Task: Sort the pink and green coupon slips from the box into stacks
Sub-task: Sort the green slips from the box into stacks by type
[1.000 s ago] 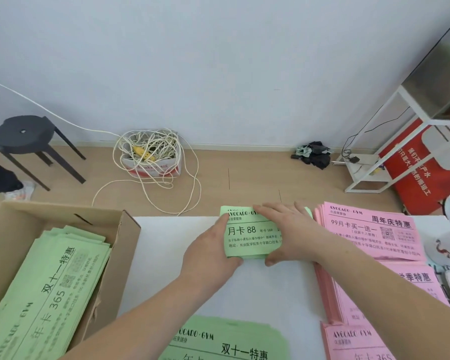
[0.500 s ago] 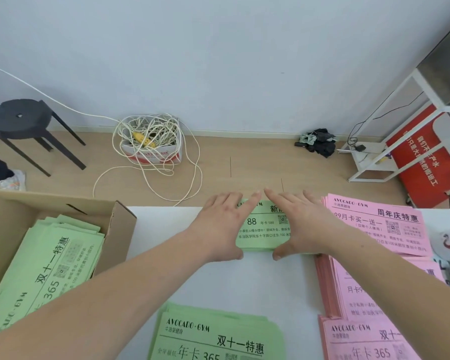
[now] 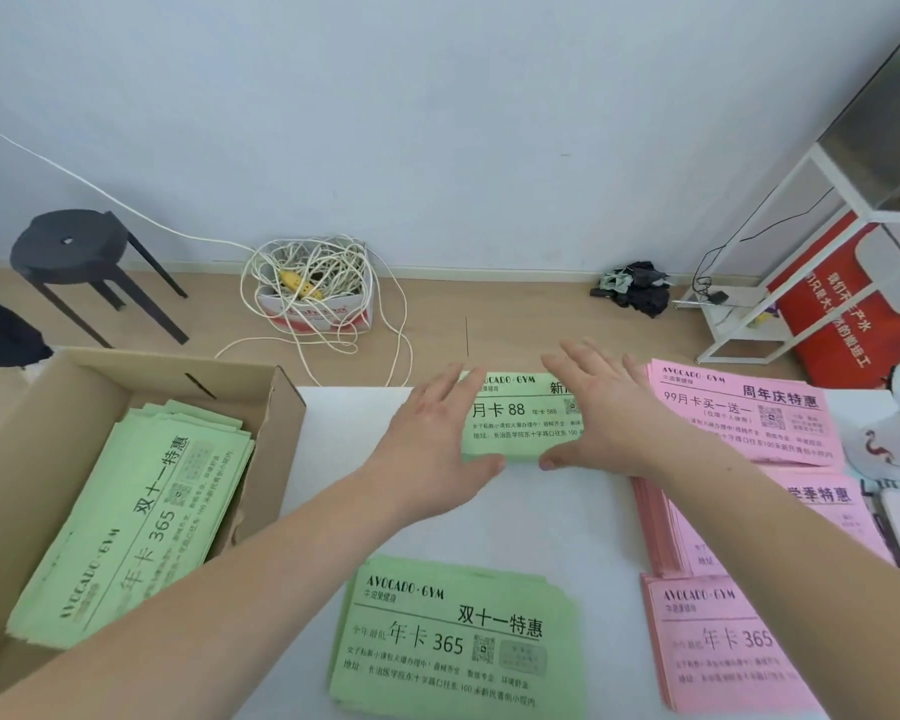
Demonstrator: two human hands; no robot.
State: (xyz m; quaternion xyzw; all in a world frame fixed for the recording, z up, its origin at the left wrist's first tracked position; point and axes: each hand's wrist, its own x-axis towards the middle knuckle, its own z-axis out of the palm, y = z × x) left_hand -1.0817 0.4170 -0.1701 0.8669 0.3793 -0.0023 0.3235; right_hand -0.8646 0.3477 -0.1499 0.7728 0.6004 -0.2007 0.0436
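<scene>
Two open hands, our left hand and right hand, square the far green stack, gripping nothing; next, we judge, the box on the left.

A plain pale wall is being met by a light wooden floor. A black stool is being kept far left, a cable-filled carton centrally, and a white metal rack far right.

Both hands cover the side edges of a small green "月卡 88" coupon stack. The right forearm hides much of the middle pink coupon stack. Fine print is too blurred to read.
</scene>
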